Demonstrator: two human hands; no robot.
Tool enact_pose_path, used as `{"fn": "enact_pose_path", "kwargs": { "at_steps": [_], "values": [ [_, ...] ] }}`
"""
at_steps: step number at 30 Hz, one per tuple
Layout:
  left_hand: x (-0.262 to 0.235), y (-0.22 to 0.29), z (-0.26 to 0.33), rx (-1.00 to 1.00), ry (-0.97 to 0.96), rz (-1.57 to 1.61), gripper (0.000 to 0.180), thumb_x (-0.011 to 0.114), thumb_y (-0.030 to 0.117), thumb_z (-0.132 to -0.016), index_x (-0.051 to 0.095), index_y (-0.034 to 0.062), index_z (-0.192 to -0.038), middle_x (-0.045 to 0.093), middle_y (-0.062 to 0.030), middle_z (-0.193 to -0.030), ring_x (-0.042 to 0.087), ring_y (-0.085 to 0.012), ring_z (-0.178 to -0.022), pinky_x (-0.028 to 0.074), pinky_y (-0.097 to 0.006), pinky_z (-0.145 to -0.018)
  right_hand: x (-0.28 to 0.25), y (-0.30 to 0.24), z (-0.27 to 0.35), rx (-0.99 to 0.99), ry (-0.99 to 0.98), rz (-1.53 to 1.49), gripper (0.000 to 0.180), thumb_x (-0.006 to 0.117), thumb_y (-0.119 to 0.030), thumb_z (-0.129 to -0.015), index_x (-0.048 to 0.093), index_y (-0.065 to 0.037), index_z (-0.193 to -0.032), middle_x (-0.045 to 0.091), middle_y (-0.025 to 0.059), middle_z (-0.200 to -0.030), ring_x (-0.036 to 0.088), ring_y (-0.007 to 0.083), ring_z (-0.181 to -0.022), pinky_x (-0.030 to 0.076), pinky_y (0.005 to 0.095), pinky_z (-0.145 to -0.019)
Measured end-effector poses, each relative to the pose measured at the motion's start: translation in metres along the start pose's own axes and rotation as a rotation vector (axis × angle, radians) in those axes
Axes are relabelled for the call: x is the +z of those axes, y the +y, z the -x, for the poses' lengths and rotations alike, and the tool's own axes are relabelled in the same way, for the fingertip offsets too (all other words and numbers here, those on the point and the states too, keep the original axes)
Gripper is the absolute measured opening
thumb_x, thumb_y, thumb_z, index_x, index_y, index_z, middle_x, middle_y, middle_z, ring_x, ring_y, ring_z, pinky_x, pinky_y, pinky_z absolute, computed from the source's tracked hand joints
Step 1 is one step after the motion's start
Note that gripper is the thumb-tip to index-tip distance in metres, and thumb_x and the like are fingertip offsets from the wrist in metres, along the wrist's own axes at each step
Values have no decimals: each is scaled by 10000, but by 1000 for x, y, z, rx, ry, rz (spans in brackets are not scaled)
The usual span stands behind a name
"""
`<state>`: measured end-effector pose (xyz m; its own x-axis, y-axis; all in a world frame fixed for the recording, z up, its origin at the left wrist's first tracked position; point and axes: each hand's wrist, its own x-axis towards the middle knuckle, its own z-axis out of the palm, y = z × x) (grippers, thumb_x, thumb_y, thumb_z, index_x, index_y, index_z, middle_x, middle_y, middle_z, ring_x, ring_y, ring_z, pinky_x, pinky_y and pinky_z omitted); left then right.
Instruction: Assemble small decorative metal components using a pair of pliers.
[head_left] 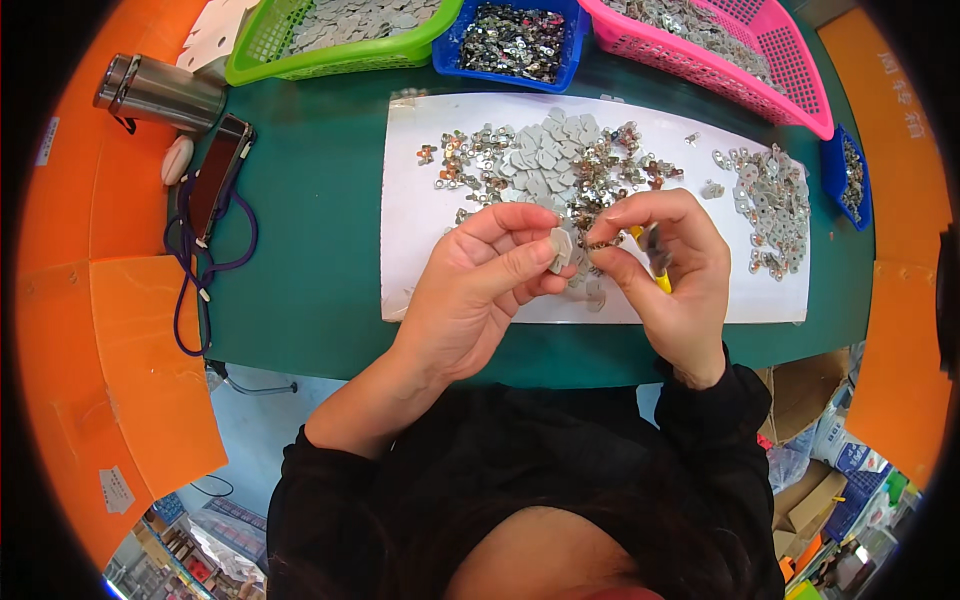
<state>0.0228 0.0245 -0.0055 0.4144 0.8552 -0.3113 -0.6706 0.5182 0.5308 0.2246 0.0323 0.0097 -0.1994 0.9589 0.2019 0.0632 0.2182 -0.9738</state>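
Note:
My left hand [480,275] pinches a small light grey flat piece [561,250] between thumb and forefinger. Just to its right, my right hand [680,270] closes its thumb and forefinger on a small shiny metal part [600,244]. A yellow-and-black tool [657,256], its kind unclear, is tucked in the same hand's curled fingers. The two hands are close together above a white sheet [440,292]. Beyond them lie a heap of similar grey pieces [550,155] and scattered small metal parts [620,165].
Another pile of metal parts [772,205] lies at the sheet's right. Along the back of the green table [310,220] stand a green basket [345,62], a blue bin [510,78] and a pink basket [800,85]. A steel flask [165,92] and a phone with cord [218,175] are at left.

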Motion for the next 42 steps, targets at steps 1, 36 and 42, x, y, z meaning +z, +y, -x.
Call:
{"fn": "enact_pose_path", "kwargs": {
  "at_steps": [1,36,42],
  "values": [
    [0,1,1,-2,-4,-22,242,663,66,-951,600,23,-1181,682,-89,-1040,686,-158,-934,570,-272,-822,-2,-1,0,-51,-38,147,285,685,129,-807,609,-10,-1044,660,91,-973,643,170,-938,506,309,-864],
    [5,5,12,688,-83,-1242,225,674,-114,-862,688,-51,-1078,689,-138,-991,700,-182,-854,576,-270,-737,1,2,2,-247,-148,-27,382,752,96,-789,515,-65,-1043,683,149,-962,631,252,-899,507,387,-826],
    [2,-6,10,738,3,-1144,231,746,-25,-831,716,13,-1057,710,-100,-894,680,-191,-724,544,-286,-638,6,8,2,-398,-129,154,365,797,52,-776,564,-77,-1026,691,120,-946,627,257,-886,501,374,-795]
  ]
}}
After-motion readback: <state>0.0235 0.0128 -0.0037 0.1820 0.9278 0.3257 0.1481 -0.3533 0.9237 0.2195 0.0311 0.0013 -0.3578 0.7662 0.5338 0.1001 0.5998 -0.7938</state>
